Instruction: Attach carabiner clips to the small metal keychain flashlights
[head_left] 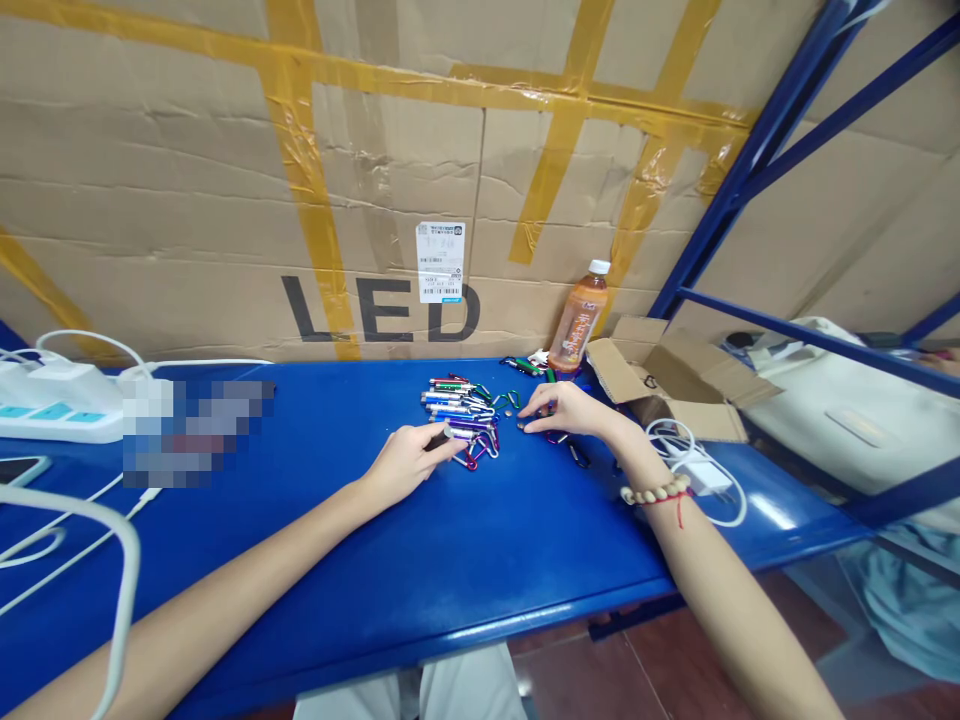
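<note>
My left hand (pixel 409 462) is closed around a small dark cylinder (pixel 438 438), which looks like a keychain flashlight with a silvery end. Right beside it lies a row of slim metal keychain flashlights (pixel 450 404) in silver, blue, green and red, with carabiner clips (pixel 491 440) on their right ends. My right hand (pixel 562 408) is bent down to the table, its thumb and fingertips pinched at a small round disc (pixel 521 425). A similar small disc (pixel 508 413) lies just left of those fingertips. The palm side of each hand is hidden.
Behind my right hand stand a drink bottle (pixel 579 318) and more clipped flashlights (pixel 521 366). An open carton (pixel 694 380) and a white charger with cable (pixel 705 472) are at right. A white power strip (pixel 60 410) sits left on the blue table (pixel 360 590). A large cardboard box (pixel 390 150) backs it.
</note>
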